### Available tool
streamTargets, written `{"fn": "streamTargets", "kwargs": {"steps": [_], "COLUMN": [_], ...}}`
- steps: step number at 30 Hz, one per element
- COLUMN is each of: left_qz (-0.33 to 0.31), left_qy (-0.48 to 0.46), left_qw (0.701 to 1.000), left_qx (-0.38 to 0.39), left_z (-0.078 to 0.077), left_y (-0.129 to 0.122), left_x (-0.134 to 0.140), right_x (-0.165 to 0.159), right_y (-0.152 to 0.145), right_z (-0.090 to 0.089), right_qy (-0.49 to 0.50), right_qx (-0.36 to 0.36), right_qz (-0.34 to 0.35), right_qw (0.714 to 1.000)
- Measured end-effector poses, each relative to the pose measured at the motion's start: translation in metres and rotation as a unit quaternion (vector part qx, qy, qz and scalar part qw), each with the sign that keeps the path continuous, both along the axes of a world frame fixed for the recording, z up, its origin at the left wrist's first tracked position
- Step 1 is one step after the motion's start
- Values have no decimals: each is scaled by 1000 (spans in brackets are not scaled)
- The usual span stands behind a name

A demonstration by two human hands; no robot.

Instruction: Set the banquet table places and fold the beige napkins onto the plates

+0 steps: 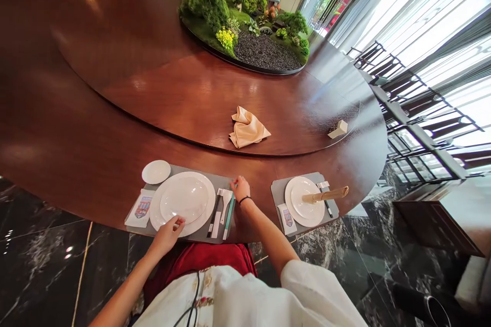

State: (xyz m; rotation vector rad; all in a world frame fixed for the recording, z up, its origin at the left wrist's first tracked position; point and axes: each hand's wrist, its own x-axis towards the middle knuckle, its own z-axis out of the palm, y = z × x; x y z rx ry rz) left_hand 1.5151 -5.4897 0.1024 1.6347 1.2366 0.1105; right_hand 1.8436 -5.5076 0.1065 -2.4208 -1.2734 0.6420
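Polished reddish wood makes the wide round surface (115, 148), and a miniature garden (264, 51) stands on its raised disc (184, 97). At the near edge lies a grey mat (220, 181), which bears a large plate (155, 212) with a smaller plate (184, 198) upon it. To the right of these are black chopsticks (214, 212), a white spoon (226, 198) and a teal stick (230, 212).

Left hand (169, 234) is at the near rim of the large plate, its fingers loosely curled; whether they pinch the rim, I cannot tell. Right hand (240, 188) has bent fingers at the far right corner of the mat, beside the upper end of the teal stick (its grip, too, I cannot judge).

It seems that the step in hand is the straightening of this place setting. Next move, I think, calls for a light touch, so that plates and utensils remain aligned. A peach cloth napkin (248, 127) lies crumpled on the disc, apart from both hands.
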Motion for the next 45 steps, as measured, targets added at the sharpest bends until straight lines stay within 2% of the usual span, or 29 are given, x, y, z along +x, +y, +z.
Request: {"fn": "streamTargets", "kwargs": {"steps": [4, 7, 9, 12, 14, 16, 17, 19, 21, 22, 25, 27, 28, 30, 32, 34, 36, 38, 41, 43, 45], "left_qz": [39, 62, 72, 76, 64, 37, 19, -29, -89, -101, -106, -135, -164, -221, -275, -308, -304, -265, -181, -140, -109], "left_qy": [-9, -22, -31, -47, -59, -76, -88, -124, -174, -201, -295, -336, -349, -354, -330, -290, -244, -200, -204, -224, -215], "left_qw": [999, 998, 997, 996, 996, 996, 995, 988, 969, 954, 893, 851, 838, 835, 841, 845, 854, 872, 888, 879, 858], "left_qx": [4, 12, 18, 19, 16, 27, 41, 89, 154, 198, 323, 381, 387, 360, 329, 326, 343, 360, 370, 397, 454], "left_z": [21, 33, 35, 29, 27, 35, 45, 77, 124, 150, 232, 280, 300, 328, 341, 341, 334, 328, 334, 350, 371], "left_y": [5, 4, 6, 19, 38, 66, 84, 124, 166, 187, 241, 264, 272, 283, 289, 298, 310, 325, 340, 341, 336], "left_x": [-14, -19, -22, -24, -21, -13, -7, 9, 30, 42, 78, 99, 108, 120, 123, 116, 101, 78, 41, 22, 10], "right_x": [53, 77, 89, 107, 115, 117, 115, 105, 86, 74, 26, -8, -24, -50, -65, -69, -61, -45, -14, 2, 4], "right_y": [92, 146, 166, 180, 185, 193, 198, 208, 217, 219, 220, 215, 211, 200, 186, 169, 149, 129, 101, 85, 74], "right_z": [16, 24, 31, 48, 69, 100, 120, 164, 214, 238, 305, 341, 357, 384, 410, 432, 448, 458, 457, 448, 437], "right_qy": [-34, -69, -65, -32, -21, -21, -17, 9, 65, 101, 209, 267, 289, 318, 322, 294, 234, 157, 61, 38, 75], "right_qx": [59, 57, 32, 30, 59, 102, 133, 216, 295, 320, 339, 339, 339, 341, 345, 348, 340, 320, 251, 184, 128], "right_qz": [-90, -139, -160, -155, -146, -143, -137, -104, -46, -13, 68, 112, 132, 161, 176, 179, 174, 157, 112, 84, 81], "right_qw": [994, 986, 985, 987, 987, 984, 981, 971, 952, 942, 915, 895, 886, 870, 864, 872, 894, 921, 960, 979, 986]}}
